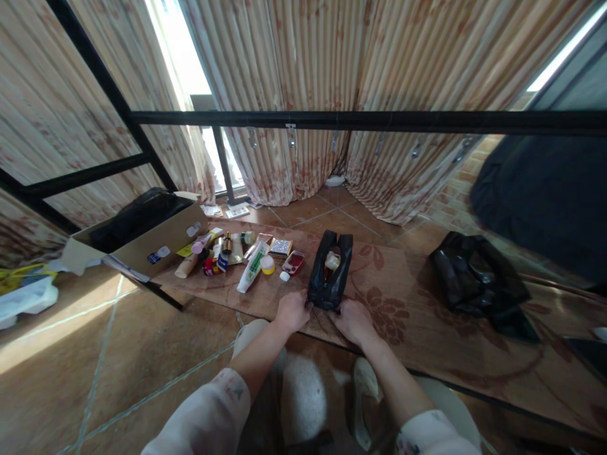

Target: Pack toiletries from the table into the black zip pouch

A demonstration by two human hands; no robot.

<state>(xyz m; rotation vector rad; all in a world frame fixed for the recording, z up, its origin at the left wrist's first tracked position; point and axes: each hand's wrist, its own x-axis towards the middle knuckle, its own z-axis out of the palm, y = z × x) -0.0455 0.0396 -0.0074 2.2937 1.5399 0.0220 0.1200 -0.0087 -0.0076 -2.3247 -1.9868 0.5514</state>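
Note:
A black pouch (327,278) lies open on the patterned rug (408,297), with a pale item visible inside it. My left hand (293,311) grips the pouch's near left edge, fingers curled. My right hand (353,320) holds its near right end, fingers closed on the fabric. To the left of the pouch lies a scatter of cosmetics: a white tube (252,266), a small yellow jar (268,264), a red compact (294,262), a glittery case (281,247) and several small bottles (218,256).
A cardboard box (156,243) holding dark cloth stands at the left. A black plastic bag (478,278) lies on the rug to the right. A black metal frame bar (370,120) crosses in front of curtains. Tiled floor spreads at lower left.

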